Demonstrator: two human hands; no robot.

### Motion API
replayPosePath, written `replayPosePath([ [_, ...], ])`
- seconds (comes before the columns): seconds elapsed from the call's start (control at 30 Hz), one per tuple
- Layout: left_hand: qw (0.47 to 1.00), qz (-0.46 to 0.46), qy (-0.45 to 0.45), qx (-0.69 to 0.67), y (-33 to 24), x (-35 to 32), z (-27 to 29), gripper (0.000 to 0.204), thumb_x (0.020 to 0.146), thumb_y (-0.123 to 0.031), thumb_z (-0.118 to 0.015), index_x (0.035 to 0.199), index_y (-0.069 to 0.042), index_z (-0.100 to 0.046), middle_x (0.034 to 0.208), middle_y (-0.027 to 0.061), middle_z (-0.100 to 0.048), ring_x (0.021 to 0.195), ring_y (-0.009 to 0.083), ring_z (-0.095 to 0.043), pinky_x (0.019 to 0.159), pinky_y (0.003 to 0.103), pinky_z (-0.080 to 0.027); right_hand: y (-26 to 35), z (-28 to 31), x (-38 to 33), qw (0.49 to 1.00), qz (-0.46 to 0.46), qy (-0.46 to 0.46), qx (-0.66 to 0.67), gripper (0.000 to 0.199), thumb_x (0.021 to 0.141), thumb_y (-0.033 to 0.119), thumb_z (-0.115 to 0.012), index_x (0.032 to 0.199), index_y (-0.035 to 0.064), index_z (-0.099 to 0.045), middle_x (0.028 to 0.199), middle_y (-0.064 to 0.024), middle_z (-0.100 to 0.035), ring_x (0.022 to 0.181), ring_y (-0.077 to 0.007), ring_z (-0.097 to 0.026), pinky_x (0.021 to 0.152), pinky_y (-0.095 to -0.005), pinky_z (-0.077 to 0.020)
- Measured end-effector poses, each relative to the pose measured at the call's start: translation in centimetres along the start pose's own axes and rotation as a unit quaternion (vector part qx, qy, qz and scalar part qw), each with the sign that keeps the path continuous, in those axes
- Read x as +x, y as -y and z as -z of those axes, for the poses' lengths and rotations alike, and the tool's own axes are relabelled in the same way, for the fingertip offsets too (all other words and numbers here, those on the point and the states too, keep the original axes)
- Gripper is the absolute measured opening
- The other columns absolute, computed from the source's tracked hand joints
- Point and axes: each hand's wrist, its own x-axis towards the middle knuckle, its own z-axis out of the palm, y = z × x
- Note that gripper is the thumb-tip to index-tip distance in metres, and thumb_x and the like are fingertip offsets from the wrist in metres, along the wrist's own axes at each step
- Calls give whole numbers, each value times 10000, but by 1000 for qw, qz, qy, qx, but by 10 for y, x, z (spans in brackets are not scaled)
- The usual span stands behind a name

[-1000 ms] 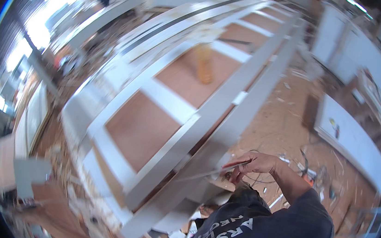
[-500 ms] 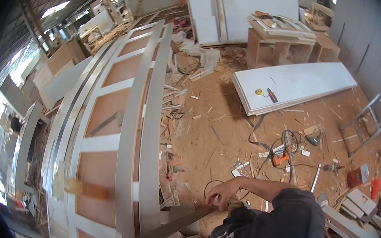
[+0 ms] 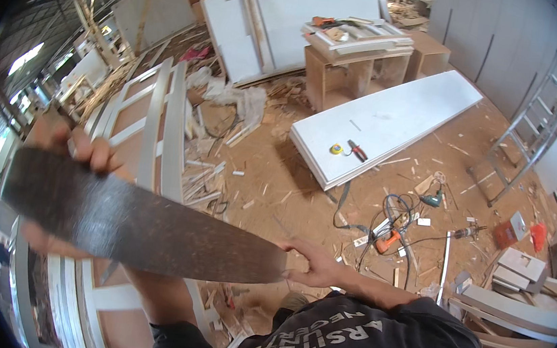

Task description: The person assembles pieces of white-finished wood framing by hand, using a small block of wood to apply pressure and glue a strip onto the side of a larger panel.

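A long dark brown blade [image 3: 151,225], flat and tapered with a patch of glare, spans the lower left of the view. My left hand [image 3: 94,152] grips its wide end, fingers curled over the upper edge and the palm partly behind it. At the narrow end, my right hand [image 3: 306,264] pinches the tip between thumb and fingers. I cannot make out teeth or a handle. Below and behind the blade lie long framed panels [image 3: 154,127] with white slats and brown infill.
White boards [image 3: 392,128] lie stacked ahead, with a tape measure [image 3: 336,149] and pliers [image 3: 357,151] on top. An orange power tool [image 3: 388,242], a green one [image 3: 433,198] and tangled cords are on the littered floor. A metal ladder [image 3: 535,126] leans at the right.
The blade has risen from low beside the panels and turned its broad face into view. My left hand has appeared at its wide end. The view has swung to the right.
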Motion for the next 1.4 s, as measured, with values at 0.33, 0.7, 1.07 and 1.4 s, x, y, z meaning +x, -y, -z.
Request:
replayPosePath([
  [0.33, 957, 249, -142, -31, 243, 78, 141, 258, 1052, -239, -564, 1217, -59, -647, 1077, 85, -730, 957, 203, -724, 839, 330, -603, -62, 88, 74, 898, -177, -397, -66, 346, 943, 169, -746, 1221, 0, -630, 1152, -150, -685, 1042, -213, -671, 901, -338, -520],
  [0.7, 938, 342, 41, 50, 487, 96, 268, 273, 1017, -238, -688, 815, -65, -625, 752, -6, -646, 617, 110, -560, 567, 298, -470, -145, 102, 218, 722, -312, -563, -255, 259, 1009, 203, -634, 1145, -17, -640, 860, -105, -665, 810, -218, -611, 757, -380, -478],
  [1.07, 933, -10, 170, 318, 786, 250, 330, 595, 764, -575, -837, 960, -26, -718, 732, 189, -700, 733, 395, -714, 676, 459, -550, -311, 320, 467, 648, -209, -693, -238, 360, 1062, 275, -540, 1106, -75, -613, 929, -96, -605, 859, -190, -522, 780, -356, -447],
  [1.4, 877, 298, 255, 278, 931, 210, 509, 396, 900, -335, -779, 1205, -90, -713, 844, 147, -724, 743, 240, -707, 695, 345, -559, -378, 676, 623, 596, -204, -761, -156, 464, 971, 302, -662, 1216, -91, -660, 974, -119, -685, 877, -176, -603, 750, -342, -476],
])
